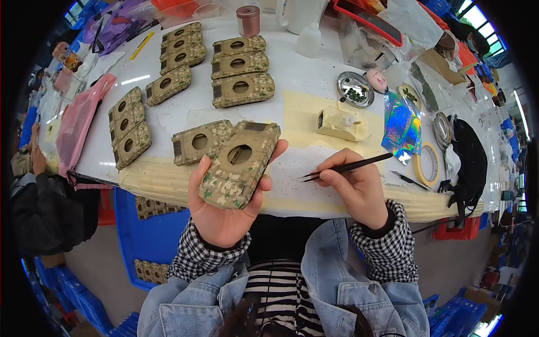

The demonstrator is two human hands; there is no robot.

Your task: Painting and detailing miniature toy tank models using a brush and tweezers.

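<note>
My left hand [224,216] is wrapped round a camouflage model tank hull [240,166], its top with the round hole tilted up toward me. Black tweezers [359,163] are pinched in my right hand [355,188], their tips pointing left, apart from the hull. Just behind the held hull, another camouflage hull [188,140] lies on the table. Under the tweezer tips is a white sheet [297,194] scattered with tiny specks. Beyond my right hand sits a small tape-wrapped block [341,123] with a pale stub on top.
More hulls stand in groups, one row [241,63] at the back. A round metal dish [355,90] holds small dark green pieces. To the right lie holographic sheets [401,126], a tape roll [426,164] and a black bag [469,157]. A pink basket [84,123] stands left; a blue tray [126,224] sits below.
</note>
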